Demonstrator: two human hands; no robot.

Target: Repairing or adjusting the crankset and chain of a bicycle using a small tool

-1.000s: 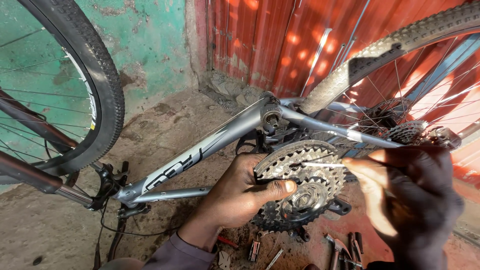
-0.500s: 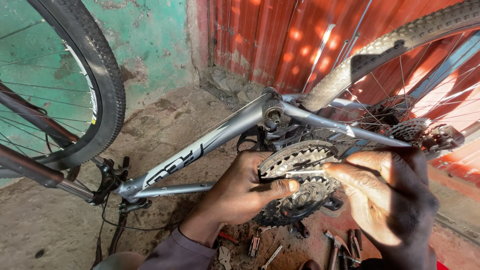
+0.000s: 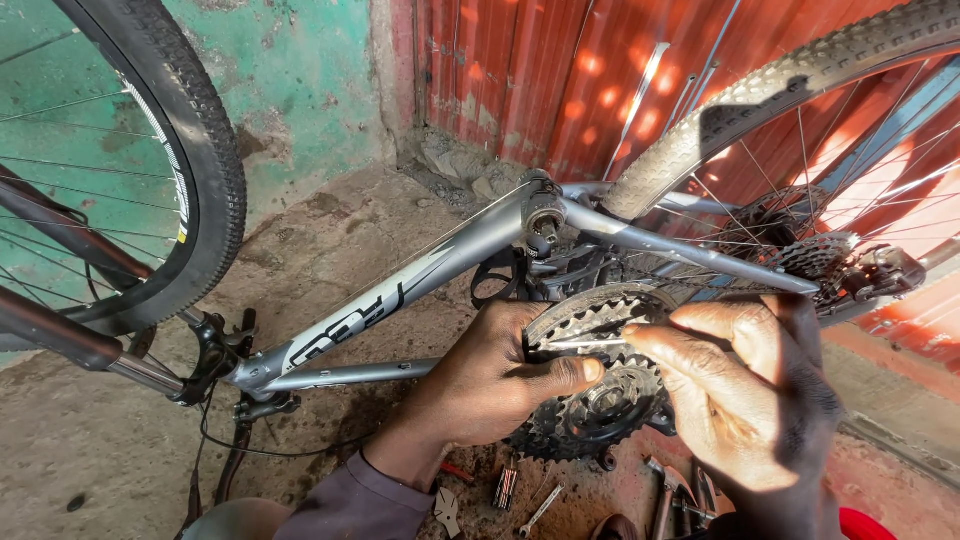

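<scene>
Gripping the toothed chainring set (image 3: pixel 600 385) from its left edge, the left hand (image 3: pixel 490 375) has its fingers (image 3: pixel 560 372) curled round the rim, the thumb pressed flat across the sprocket face. The right hand (image 3: pixel 745 390) sits on the opposite side, its fingers pinched on a thin metal rod (image 3: pixel 585 345) that lies level across the upper teeth — thumb and forefinger meet at the rod's right end. Both hands are clenched on what they hold; neither is loose.

The chainring set hangs just below the grey bicycle frame (image 3: pixel 400 290), which is turned upside down, its bottom bracket shell (image 3: pixel 545 215) poking up above the hands. The rear wheel (image 3: pixel 800 120) rises to the right, its knobby tyre arching over the spokes, with the rear cassette (image 3: pixel 815 255) and the derailleur (image 3: pixel 885 270) near the right hand. A second wheel (image 3: pixel 190 170) stands at the far left against a green wall (image 3: pixel 290 70); a red corrugated sheet (image 3: pixel 540 80) fills the background.

On the dirt floor (image 3: pixel 100 440) beneath the hands lie small tools (image 3: pixel 525 495) — a wrench and other bits too blurred to name. A purple sleeve (image 3: pixel 350 505) covers the left forearm.
</scene>
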